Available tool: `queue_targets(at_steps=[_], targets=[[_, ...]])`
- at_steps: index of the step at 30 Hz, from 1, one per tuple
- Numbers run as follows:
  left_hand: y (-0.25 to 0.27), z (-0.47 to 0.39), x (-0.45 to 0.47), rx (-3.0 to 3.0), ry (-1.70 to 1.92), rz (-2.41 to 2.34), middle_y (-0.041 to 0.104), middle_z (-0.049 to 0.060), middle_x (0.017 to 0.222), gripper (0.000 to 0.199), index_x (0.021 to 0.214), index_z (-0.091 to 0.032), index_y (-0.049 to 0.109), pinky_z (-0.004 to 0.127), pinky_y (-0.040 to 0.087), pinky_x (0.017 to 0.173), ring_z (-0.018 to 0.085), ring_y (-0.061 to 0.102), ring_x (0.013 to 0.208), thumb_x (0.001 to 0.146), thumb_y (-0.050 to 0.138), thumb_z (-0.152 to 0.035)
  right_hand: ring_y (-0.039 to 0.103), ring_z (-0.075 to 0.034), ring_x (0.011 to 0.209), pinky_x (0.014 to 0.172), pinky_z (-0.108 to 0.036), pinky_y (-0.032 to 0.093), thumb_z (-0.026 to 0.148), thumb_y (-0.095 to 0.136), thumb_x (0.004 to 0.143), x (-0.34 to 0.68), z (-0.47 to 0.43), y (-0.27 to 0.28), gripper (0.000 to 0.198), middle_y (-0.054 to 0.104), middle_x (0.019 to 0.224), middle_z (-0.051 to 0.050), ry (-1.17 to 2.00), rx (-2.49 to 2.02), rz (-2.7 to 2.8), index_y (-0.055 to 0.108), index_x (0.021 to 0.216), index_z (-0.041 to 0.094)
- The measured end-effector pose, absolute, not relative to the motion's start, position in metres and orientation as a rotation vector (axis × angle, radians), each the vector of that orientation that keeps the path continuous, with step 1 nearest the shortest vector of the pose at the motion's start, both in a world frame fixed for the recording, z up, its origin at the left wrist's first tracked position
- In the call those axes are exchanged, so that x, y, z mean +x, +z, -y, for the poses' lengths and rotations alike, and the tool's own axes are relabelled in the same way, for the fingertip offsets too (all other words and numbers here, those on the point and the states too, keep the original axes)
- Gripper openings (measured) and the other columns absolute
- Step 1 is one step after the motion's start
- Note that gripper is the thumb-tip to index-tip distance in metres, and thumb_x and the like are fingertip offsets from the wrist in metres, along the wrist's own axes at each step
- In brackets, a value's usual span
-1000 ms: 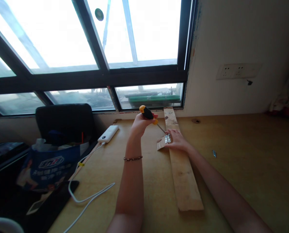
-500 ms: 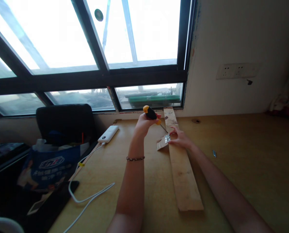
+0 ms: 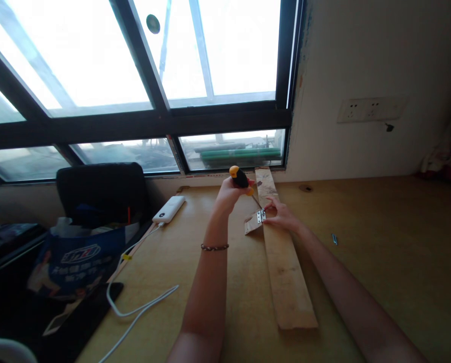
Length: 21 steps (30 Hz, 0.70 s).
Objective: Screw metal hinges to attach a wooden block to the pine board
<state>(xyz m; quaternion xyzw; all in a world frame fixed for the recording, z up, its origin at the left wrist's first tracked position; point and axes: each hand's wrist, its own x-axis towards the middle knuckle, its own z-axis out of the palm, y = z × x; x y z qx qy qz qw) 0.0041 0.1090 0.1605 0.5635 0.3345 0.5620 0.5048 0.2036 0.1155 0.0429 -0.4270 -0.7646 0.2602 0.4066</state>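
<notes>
My left hand (image 3: 226,194) is wrapped round the black and yellow handle of a screwdriver (image 3: 239,178). The thin shaft slants down to the right, its tip at the upper part of a small silver hinge (image 3: 261,216). My right hand (image 3: 282,217) has thumb and fingers closed about the hinge's right side, over the plank. The hinge lies along the left edge of a long wooden plank (image 3: 289,277). A short, tilted piece of wood (image 3: 251,225) meets the hinge on its left. Whether a screw sits under the tip is too small to tell.
A small blue metallic item (image 3: 335,239) lies right of the plank on the wooden table (image 3: 380,282). To the left are a white power bank (image 3: 169,209) and its white cable (image 3: 146,305). Beyond the table's left edge stand a black chair (image 3: 100,189) and a blue bag (image 3: 81,262).
My left hand and the screwdriver handle have shifted slightly to the right, bringing the shaft a little steeper. My right hand, the hinge and the plank stay in place.
</notes>
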Motion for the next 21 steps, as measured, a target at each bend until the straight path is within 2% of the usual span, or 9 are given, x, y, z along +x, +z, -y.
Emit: queue_targets(at_steps=[21], targets=[[0.1618,-0.1067,0.0046,1.409,1.329,-0.78,0.068,0.008,0.081,0.028,0.075,-0.01,0.065,0.039,0.045,0.083,0.021,0.061,0.081,0.05,0.075,-0.016,0.06,-0.02,0.092,0.088,-0.038,0.044,0.028,0.076,0.058,0.2029,-0.1148,0.0444,0.076,0.063,0.097,-0.004,0.618,-1.09,1.953,0.039,0.124,0.02]])
